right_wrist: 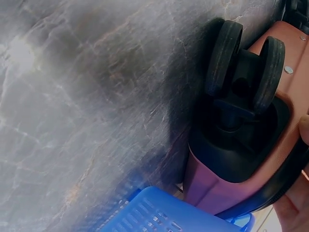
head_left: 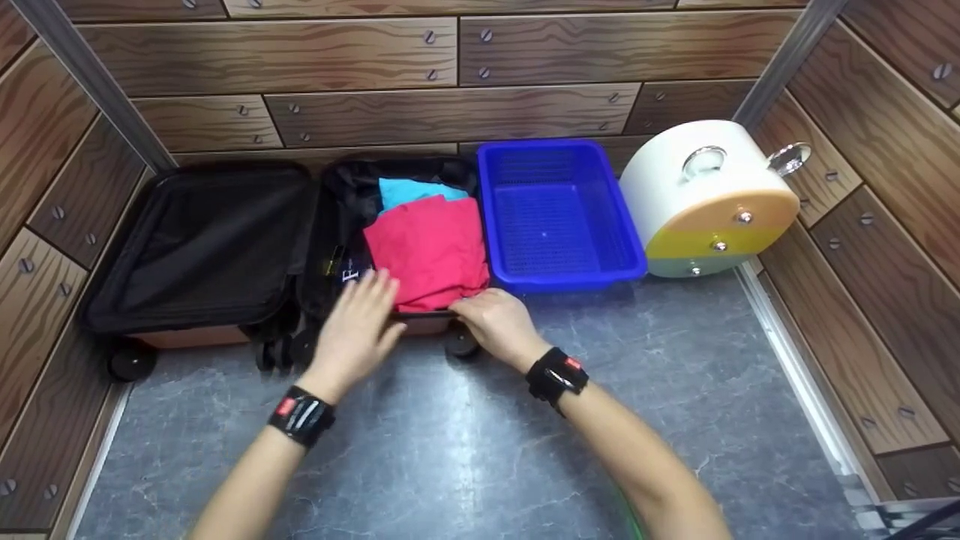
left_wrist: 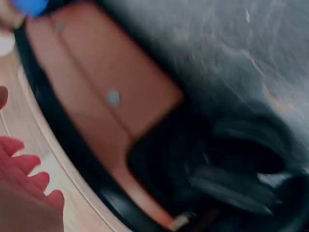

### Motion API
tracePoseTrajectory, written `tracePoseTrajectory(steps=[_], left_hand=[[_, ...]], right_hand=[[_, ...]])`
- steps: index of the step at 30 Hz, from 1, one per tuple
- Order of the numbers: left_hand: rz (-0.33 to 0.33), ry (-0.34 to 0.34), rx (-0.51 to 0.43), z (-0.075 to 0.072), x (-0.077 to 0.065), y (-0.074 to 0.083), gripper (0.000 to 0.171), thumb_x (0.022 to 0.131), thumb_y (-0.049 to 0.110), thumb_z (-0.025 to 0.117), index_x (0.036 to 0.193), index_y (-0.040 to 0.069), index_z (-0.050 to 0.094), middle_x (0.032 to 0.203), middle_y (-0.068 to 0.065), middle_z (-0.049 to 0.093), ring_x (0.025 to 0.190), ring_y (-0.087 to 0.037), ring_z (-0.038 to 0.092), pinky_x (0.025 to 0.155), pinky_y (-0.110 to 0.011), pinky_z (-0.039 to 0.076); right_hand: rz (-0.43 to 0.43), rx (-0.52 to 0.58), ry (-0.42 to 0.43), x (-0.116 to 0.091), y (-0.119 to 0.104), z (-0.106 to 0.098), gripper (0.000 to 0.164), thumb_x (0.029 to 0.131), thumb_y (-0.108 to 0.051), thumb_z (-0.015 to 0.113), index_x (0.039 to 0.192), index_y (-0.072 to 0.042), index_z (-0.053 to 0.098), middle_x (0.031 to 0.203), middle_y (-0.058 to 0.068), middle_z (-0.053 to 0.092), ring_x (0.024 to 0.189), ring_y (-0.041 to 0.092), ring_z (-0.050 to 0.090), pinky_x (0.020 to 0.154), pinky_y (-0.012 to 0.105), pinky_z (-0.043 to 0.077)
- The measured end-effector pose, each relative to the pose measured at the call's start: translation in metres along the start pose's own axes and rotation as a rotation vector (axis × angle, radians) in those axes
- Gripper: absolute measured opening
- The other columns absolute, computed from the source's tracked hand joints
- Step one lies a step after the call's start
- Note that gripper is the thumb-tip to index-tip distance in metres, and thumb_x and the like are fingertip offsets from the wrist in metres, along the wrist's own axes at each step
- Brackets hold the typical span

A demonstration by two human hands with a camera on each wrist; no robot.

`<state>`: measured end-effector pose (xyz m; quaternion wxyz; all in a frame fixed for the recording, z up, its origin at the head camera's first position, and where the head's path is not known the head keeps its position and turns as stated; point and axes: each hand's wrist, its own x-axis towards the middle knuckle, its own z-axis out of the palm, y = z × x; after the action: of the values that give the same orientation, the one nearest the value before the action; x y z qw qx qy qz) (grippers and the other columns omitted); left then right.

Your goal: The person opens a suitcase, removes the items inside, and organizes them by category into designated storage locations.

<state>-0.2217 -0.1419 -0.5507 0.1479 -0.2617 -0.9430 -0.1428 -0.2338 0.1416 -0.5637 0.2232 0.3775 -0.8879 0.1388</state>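
An opened suitcase lies flat on the floor, its right half (head_left: 424, 325) holding a folded red garment (head_left: 427, 251) over a light-blue one (head_left: 416, 192). My left hand (head_left: 356, 326) reaches over the near rim of that half, fingers extended beside the red garment; in the left wrist view its fingertips (left_wrist: 29, 166) are spread above the rim. At the near right corner, my right hand (head_left: 499, 319) has its fingers bent around the rim, right at the red garment's edge. The right wrist view shows a digit against the orange-pink shell (right_wrist: 294, 72), close to a black double wheel (right_wrist: 246, 67).
The suitcase's other half (head_left: 217, 240), with a black lining, lies to the left. A blue plastic basket (head_left: 566, 281) stands against the right side. Farther right is a white rounded case (head_left: 675, 165) with a striped front. Wood-patterned walls (head_left: 360, 56) enclose the grey floor (head_left: 450, 450).
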Motion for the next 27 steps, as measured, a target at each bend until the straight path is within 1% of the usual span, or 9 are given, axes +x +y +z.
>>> tracePoseTrajectory(steps=[2, 4, 8, 12, 14, 16, 20, 23, 27], left_hand=[[0.050, 0.016, 0.034, 0.009, -0.001, 0.007, 0.060, 0.102, 0.032, 0.064, 0.152, 0.004, 0.048, 0.158, -0.015, 0.042, 0.150, -0.034, 0.032, 0.124, -0.048, 0.019], [0.084, 0.100, 0.020, 0.019, -0.003, 0.008, 0.050, 0.100, 0.026, 0.067, 0.144, 0.004, 0.058, 0.150, -0.015, 0.053, 0.142, -0.034, 0.044, 0.120, -0.047, 0.030], [0.090, 0.225, -0.025, 0.034, -0.008, 0.007, 0.038, 0.096, 0.017, 0.073, 0.131, 0.006, 0.069, 0.133, -0.012, 0.067, 0.125, -0.032, 0.062, 0.107, -0.046, 0.046], [0.087, 0.261, -0.048, 0.041, -0.010, 0.006, 0.033, 0.097, 0.016, 0.072, 0.129, 0.009, 0.071, 0.128, -0.008, 0.070, 0.116, -0.029, 0.067, 0.101, -0.046, 0.050], [0.086, 0.265, -0.044, 0.042, -0.010, 0.006, 0.032, 0.099, 0.018, 0.069, 0.130, 0.010, 0.071, 0.128, -0.006, 0.071, 0.115, -0.028, 0.067, 0.100, -0.045, 0.051], [0.087, 0.262, -0.041, 0.042, -0.010, 0.005, 0.031, 0.100, 0.019, 0.067, 0.130, 0.010, 0.070, 0.128, -0.006, 0.071, 0.115, -0.028, 0.067, 0.101, -0.045, 0.050], [0.079, 0.230, -0.047, 0.038, -0.007, 0.004, 0.032, 0.100, 0.021, 0.066, 0.129, 0.010, 0.071, 0.127, -0.006, 0.071, 0.114, -0.029, 0.068, 0.100, -0.046, 0.051], [0.053, 0.171, -0.065, 0.031, -0.005, 0.005, 0.033, 0.101, 0.025, 0.065, 0.129, 0.010, 0.071, 0.127, -0.006, 0.071, 0.115, -0.029, 0.068, 0.099, -0.046, 0.051], [0.004, 0.087, -0.084, 0.024, -0.002, 0.006, 0.033, 0.102, 0.030, 0.061, 0.129, 0.013, 0.072, 0.128, -0.003, 0.071, 0.117, -0.028, 0.067, 0.100, -0.044, 0.051]], right_hand=[[-0.001, 0.000, 0.008, 0.000, -0.001, 0.001, 0.023, 0.095, -0.014, 0.072, 0.118, -0.013, 0.075, 0.111, 0.002, 0.076, 0.102, 0.020, 0.072, 0.099, 0.039, 0.052], [-0.005, 0.004, 0.020, -0.001, -0.001, 0.003, 0.023, 0.095, -0.013, 0.072, 0.118, -0.012, 0.075, 0.112, 0.003, 0.076, 0.102, 0.021, 0.072, 0.100, 0.040, 0.052], [-0.041, 0.055, 0.073, -0.004, 0.003, 0.004, 0.024, 0.094, -0.012, 0.072, 0.117, -0.009, 0.076, 0.114, 0.007, 0.075, 0.107, 0.025, 0.071, 0.100, 0.044, 0.052], [-0.025, 0.067, 0.214, -0.010, 0.017, -0.001, 0.021, 0.092, -0.008, 0.071, 0.113, -0.008, 0.077, 0.119, 0.010, 0.074, 0.116, 0.032, 0.067, 0.105, 0.052, 0.047], [0.064, 0.026, 0.269, -0.015, 0.027, -0.006, 0.022, 0.093, -0.008, 0.070, 0.114, -0.009, 0.077, 0.125, 0.010, 0.071, 0.122, 0.034, 0.062, 0.111, 0.055, 0.040], [0.200, -0.024, 0.275, -0.020, 0.037, -0.011, 0.027, 0.094, -0.010, 0.069, 0.121, -0.009, 0.075, 0.132, 0.011, 0.067, 0.128, 0.036, 0.057, 0.117, 0.056, 0.032], [0.423, -0.080, 0.142, -0.031, 0.051, -0.017, 0.034, 0.099, -0.019, 0.065, 0.132, -0.010, 0.069, 0.137, 0.012, 0.064, 0.130, 0.038, 0.054, 0.120, 0.057, 0.022], [0.471, -0.060, 0.070, -0.037, 0.054, -0.018, 0.031, 0.101, -0.020, 0.063, 0.130, -0.011, 0.070, 0.129, 0.011, 0.068, 0.124, 0.036, 0.057, 0.120, 0.056, 0.022], [0.466, -0.035, 0.077, -0.043, 0.053, -0.016, 0.028, 0.101, -0.018, 0.063, 0.127, -0.012, 0.071, 0.122, 0.009, 0.070, 0.120, 0.034, 0.058, 0.120, 0.055, 0.023]])
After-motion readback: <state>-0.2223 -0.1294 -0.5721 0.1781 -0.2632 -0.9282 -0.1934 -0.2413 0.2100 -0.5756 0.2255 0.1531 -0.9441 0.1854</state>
